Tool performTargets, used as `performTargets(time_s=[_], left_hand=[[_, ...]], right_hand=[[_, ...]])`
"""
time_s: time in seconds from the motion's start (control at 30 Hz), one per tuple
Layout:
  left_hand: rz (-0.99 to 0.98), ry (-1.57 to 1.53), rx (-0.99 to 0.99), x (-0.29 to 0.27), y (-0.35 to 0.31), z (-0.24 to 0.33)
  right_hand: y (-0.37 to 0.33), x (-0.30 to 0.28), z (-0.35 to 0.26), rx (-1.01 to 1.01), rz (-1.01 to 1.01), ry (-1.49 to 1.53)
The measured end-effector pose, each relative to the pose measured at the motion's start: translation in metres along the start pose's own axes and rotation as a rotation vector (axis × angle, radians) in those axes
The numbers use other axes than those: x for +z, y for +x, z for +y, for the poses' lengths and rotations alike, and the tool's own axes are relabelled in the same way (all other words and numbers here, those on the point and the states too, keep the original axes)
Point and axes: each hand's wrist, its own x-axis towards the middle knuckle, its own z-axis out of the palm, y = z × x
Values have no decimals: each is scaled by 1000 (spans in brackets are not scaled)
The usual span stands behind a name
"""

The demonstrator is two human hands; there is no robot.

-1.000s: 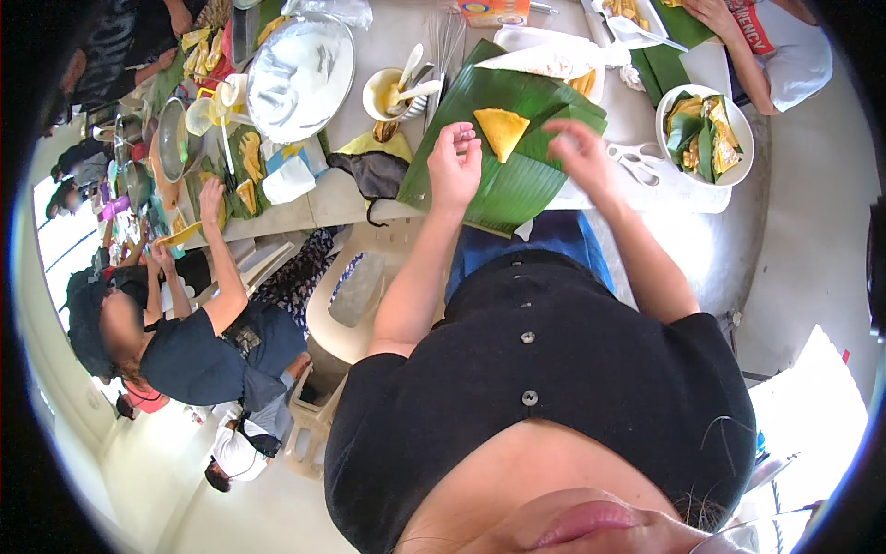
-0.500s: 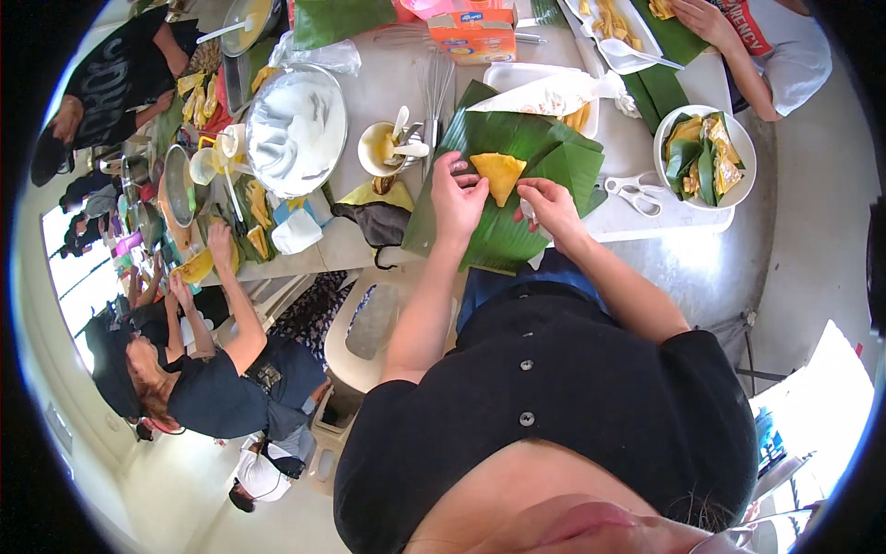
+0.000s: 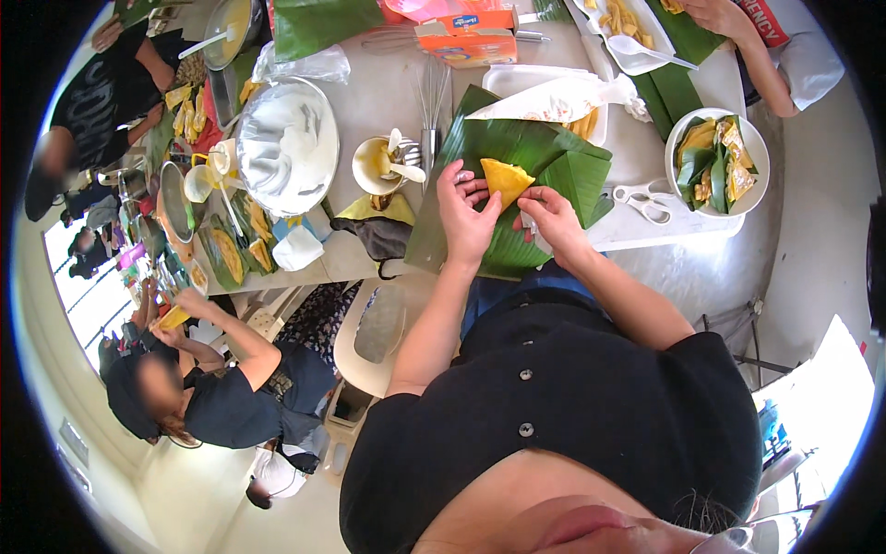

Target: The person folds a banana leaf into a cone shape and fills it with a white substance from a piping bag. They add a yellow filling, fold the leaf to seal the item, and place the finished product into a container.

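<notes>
A yellow crepe (image 3: 505,179), folded into a wedge, is pinched at its lower tip above a green banana leaf (image 3: 506,247). My left hand (image 3: 469,217) grips its left side, thumb in front and fingers behind. The right hand (image 3: 554,222) has its thumb and forefinger pressed together at the crepe's lower right edge. A small white scrap, perhaps tissue, shows beneath the right fingers. Beside the crepe, a folded piece of leaf (image 3: 574,180) lies on the larger leaf. Just beyond rests a filled piping bag (image 3: 554,102), across a white tray (image 3: 526,78) of yellow strips.
White-handled scissors (image 3: 649,200) and a white bowl (image 3: 672,166) of leaf-wrapped crepes are to the right. A whisk (image 3: 431,129), a cup with spoons (image 3: 371,166), a dark cloth (image 3: 380,235) and a large bowl of white cream (image 3: 286,152) stand left. Other people work around the table.
The crepe has tilted and turned between my fingers, and my right hand has come closer to it. At the left, a co-worker's hands have drawn back from the table with a yellow piece.
</notes>
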Motion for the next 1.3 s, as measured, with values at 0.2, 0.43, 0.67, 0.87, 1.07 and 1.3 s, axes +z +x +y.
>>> performTargets(time_s=[0.2,0.43,0.67,0.87,1.07,1.3], left_hand=[[-40,-55,57,0,4,-4],[-105,-116,57,-3,8,-4],[-190,-146,65,-10,13,-1],[-338,-189,95,-9,17,7],[-633,-100,66,12,28,13],[-776,196,141,37,40,13]], right_hand=[[-6,3,-3,12,-20,46],[-8,4,-1,9,-31,73],[-17,5,-4,48,-84,100],[-40,2,-5,4,-93,116],[-68,-12,9,-44,-54,217],[-71,-18,27,-16,-29,321]])
